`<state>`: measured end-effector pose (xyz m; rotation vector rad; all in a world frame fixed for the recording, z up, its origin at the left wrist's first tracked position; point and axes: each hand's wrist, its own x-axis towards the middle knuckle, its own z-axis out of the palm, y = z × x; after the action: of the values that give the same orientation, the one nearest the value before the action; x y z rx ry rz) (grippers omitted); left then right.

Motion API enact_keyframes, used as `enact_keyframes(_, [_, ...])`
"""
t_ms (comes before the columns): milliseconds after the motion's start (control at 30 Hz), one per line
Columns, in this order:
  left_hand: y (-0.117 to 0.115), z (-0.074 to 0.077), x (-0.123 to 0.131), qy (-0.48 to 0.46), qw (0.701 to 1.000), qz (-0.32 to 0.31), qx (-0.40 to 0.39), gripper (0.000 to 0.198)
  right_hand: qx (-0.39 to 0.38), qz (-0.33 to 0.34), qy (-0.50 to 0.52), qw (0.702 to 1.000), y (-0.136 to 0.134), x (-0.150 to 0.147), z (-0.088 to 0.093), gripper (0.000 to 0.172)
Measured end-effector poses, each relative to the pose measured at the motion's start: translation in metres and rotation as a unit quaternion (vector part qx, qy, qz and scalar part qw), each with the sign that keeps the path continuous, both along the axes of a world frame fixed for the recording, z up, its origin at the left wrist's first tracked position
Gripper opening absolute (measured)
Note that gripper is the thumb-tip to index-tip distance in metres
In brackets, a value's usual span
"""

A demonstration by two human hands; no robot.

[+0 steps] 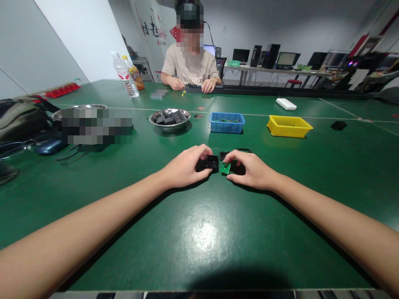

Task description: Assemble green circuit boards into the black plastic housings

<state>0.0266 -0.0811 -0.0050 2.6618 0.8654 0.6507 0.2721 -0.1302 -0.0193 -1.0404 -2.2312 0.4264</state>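
Observation:
My left hand (190, 167) grips a small black plastic housing (213, 162) between thumb and fingers, its hollow side showing. Just to the right, my right hand (251, 169) pinches a small green circuit board (225, 167) by its edge. The board and the housing are close together, with a narrow gap between them. Behind my right fingers lies a black plastic piece (222, 155) on the green table, partly hidden by the hand. A thin black frame (245, 150) shows just above that hand.
A steel bowl (170, 120) holds black plastic parts. Circuit boards lie in a blue bin (226, 123); a yellow bin (289, 126) stands to its right. Farther right is a black piece (338, 125). Bottles (125, 75) stand at back left. A person (190, 66) works opposite.

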Motion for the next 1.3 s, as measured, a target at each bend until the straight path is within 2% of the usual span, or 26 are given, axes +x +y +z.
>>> enact_keyframes(133, [0.0009,-0.001,0.0001,0.0,1.0,-0.002,0.003,0.026,0.021,0.001,-0.015,1.0,0.0024,0.001,-0.0024,0.021])
enact_keyframes(467, [0.0008,-0.0017,0.0,-0.001,1.0,-0.024,0.021,0.024,0.109,0.021,0.024,0.994,0.001,-0.0006,-0.0027,0.025])
enact_keyframes(800, [0.0015,-0.0028,-0.0013,-0.001,0.999,-0.032,0.021,0.023,0.12,0.029,0.037,0.992,0.0012,0.0,-0.0029,0.024])
enact_keyframes(1033, [0.0015,-0.0027,-0.0011,0.0,0.999,-0.032,0.018,0.023,0.084,0.023,0.04,0.995,0.0001,0.001,-0.0059,0.023])
enact_keyframes(1300, [0.0015,-0.0022,-0.0006,0.001,1.0,-0.026,0.01,0.024,-0.002,-0.017,0.05,0.999,0.0011,-0.0006,-0.0035,0.025])
